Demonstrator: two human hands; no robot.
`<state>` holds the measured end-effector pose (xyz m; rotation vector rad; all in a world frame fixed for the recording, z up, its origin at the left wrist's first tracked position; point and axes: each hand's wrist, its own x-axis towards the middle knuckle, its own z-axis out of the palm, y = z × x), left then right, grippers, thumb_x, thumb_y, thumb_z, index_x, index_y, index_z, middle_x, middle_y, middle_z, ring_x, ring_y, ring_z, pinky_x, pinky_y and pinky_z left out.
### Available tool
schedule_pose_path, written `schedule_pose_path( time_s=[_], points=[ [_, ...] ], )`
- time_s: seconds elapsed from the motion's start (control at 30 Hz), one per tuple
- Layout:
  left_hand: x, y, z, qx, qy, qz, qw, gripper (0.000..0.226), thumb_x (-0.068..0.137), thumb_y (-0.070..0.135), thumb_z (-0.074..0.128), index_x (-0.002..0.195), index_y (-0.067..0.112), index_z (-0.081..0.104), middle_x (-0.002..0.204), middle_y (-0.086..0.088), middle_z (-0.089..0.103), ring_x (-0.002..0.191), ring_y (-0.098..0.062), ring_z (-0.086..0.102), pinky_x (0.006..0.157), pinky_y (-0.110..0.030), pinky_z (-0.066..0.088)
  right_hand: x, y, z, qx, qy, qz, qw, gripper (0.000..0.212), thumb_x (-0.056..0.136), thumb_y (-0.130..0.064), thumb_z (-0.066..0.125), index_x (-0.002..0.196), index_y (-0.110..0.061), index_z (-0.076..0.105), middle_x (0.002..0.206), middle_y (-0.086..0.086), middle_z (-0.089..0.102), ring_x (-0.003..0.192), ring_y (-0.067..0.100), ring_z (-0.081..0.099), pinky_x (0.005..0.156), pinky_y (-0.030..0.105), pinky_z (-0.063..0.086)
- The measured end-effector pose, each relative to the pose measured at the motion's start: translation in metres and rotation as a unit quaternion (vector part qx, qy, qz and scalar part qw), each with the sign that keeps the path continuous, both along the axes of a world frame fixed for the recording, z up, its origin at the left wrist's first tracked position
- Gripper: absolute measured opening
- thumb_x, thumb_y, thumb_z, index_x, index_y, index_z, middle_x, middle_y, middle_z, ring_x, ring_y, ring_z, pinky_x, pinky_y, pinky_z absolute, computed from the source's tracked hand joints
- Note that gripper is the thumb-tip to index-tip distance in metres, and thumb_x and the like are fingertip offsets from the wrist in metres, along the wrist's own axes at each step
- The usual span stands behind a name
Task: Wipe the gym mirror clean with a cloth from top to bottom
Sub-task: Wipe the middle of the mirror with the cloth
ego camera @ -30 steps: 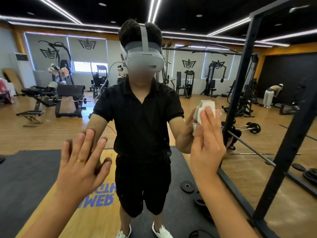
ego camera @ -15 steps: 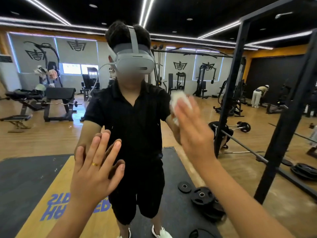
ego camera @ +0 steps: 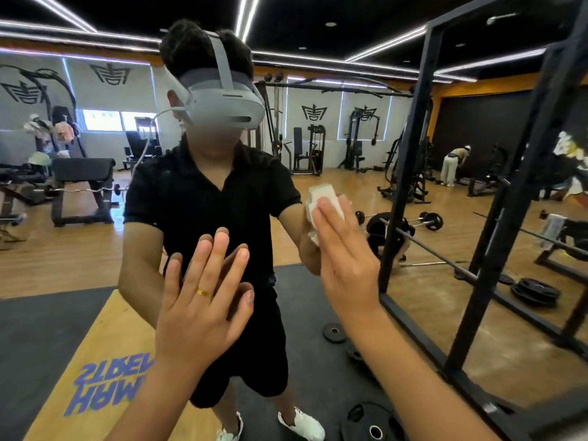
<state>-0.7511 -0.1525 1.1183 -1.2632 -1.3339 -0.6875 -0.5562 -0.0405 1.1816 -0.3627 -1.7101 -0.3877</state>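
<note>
Head view: a person faces the gym mirror (ego camera: pixel 95 249), both hands raised to the glass.
Change, cloth: half a second ago the cloth (ego camera: pixel 321 194) lay over the reflected sleeve, blurred in motion; it now sits just past the sleeve, over the reflected forearm, and is sharp.
Change, support hand: the left hand (ego camera: pixel 197 300) has stayed planted on the glass.
Meaning for task: judged a sideways stroke at chest height; the lower mirror looks not yet reached.
Right hand (ego camera: pixel 343 259): fingers straight and together, pressing the cloth flat to the mirror; thumb hidden.
Left hand: fingers straight and spread, tips meeting their reflection; holds nothing; a gold ring (ego camera: pixel 203 292) on one finger.
Cloth, material: white, soft, folded into a thick pad with stepped edges showing above the fingers.
Mirror, surface: smooth, hard, highly reflective; no streaks discernible.
Surroundings: matte black rack upright (ego camera: pixel 509 218) at the right; round black weight plates (ego camera: pixel 372 428) on the dark floor mat.
</note>
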Motion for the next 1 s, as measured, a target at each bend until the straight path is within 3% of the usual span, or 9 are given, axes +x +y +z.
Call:
schedule_pose_path(
  time_s=[0.13,0.3,0.37,0.43,0.53,0.67,0.73,0.83,1.0],
  points=[
    [0.000,0.000,0.000,0.006,0.000,0.001,1.000,0.063,0.099,0.037,0.056,0.156,0.014,0.043,0.165,-0.017,0.032,0.154,-0.032,0.027,0.124,-0.053,0.018,-0.004,0.008,0.062,0.024,0.037,-0.008,0.999,0.040,0.112,-0.018,0.038,0.135,0.006,0.061,0.148,0.009,0.048,0.142,0.040,0.044,0.122,0.031,0.035],
    [-0.001,0.001,-0.001,0.005,0.002,-0.004,1.000,0.063,0.099,0.038,0.055,0.156,0.015,0.043,0.165,-0.015,0.031,0.154,-0.031,0.028,0.125,-0.053,0.018,-0.026,0.002,0.062,0.010,0.124,-0.002,0.992,0.039,0.111,-0.017,0.041,0.135,0.008,0.059,0.150,0.012,0.049,0.138,0.052,0.046,0.116,0.051,0.043],
    [-0.001,0.001,-0.002,0.007,0.004,-0.007,1.000,0.063,0.099,0.038,0.056,0.156,0.015,0.043,0.166,-0.015,0.031,0.154,-0.031,0.028,0.125,-0.054,0.018,-0.033,-0.011,0.019,0.021,0.069,0.006,0.997,0.032,0.106,-0.001,0.053,0.137,0.004,0.059,0.151,0.009,0.046,0.140,0.051,0.045,0.113,0.057,0.044],
    [-0.002,0.001,-0.002,0.008,0.010,-0.007,1.000,0.063,0.100,0.038,0.055,0.156,0.014,0.042,0.166,-0.016,0.030,0.154,-0.031,0.027,0.127,-0.053,0.015,-0.029,-0.015,-0.011,0.064,-0.016,0.009,0.998,0.047,0.096,0.011,0.064,0.140,0.002,0.055,0.149,0.014,0.049,0.144,0.044,0.042,0.117,0.053,0.041],
    [-0.001,0.001,-0.002,0.012,0.008,-0.005,1.000,0.062,0.100,0.037,0.055,0.156,0.014,0.042,0.166,-0.015,0.029,0.154,-0.031,0.027,0.127,-0.052,0.014,-0.006,0.007,0.007,0.139,-0.071,-0.036,0.987,0.048,0.094,0.012,0.067,0.140,0.001,0.056,0.146,0.017,0.053,0.141,0.039,0.044,0.119,0.043,0.040],
    [0.000,-0.001,-0.001,0.004,0.001,-0.006,1.000,0.063,0.100,0.037,0.055,0.157,0.015,0.041,0.166,-0.014,0.030,0.154,-0.030,0.028,0.127,-0.052,0.016,0.030,0.045,0.081,0.084,0.052,-0.088,0.991,0.049,0.098,0.012,0.056,0.144,-0.004,0.052,0.154,0.018,0.045,0.134,0.041,0.053,0.118,0.026,0.038],
    [0.001,-0.001,-0.001,0.003,-0.003,-0.002,1.000,0.063,0.099,0.037,0.056,0.157,0.015,0.042,0.166,-0.014,0.031,0.154,-0.030,0.028,0.126,-0.052,0.017,0.036,0.050,0.101,0.031,0.084,-0.066,0.994,0.043,0.103,0.004,0.050,0.146,-0.001,0.052,0.155,0.021,0.047,0.144,0.040,0.044,0.122,0.035,0.037],
    [0.001,0.000,-0.001,0.006,0.001,0.011,1.000,0.063,0.099,0.037,0.056,0.157,0.016,0.042,0.166,-0.014,0.031,0.155,-0.030,0.026,0.127,-0.052,0.016,0.016,0.033,0.081,-0.010,0.151,-0.033,0.988,0.037,0.109,-0.009,0.046,0.144,0.001,0.054,0.157,0.009,0.042,0.146,0.043,0.041,0.114,0.051,0.046],
    [0.003,0.000,0.000,0.016,0.001,0.014,1.000,0.062,0.099,0.036,0.056,0.156,0.015,0.043,0.165,-0.014,0.033,0.154,-0.029,0.027,0.128,-0.049,0.012,0.014,0.022,0.013,0.026,-0.004,0.007,1.000,0.039,0.114,-0.017,0.037,0.138,0.005,0.058,0.155,0.007,0.046,0.147,0.036,0.035,0.118,0.054,0.038]
  ],
)
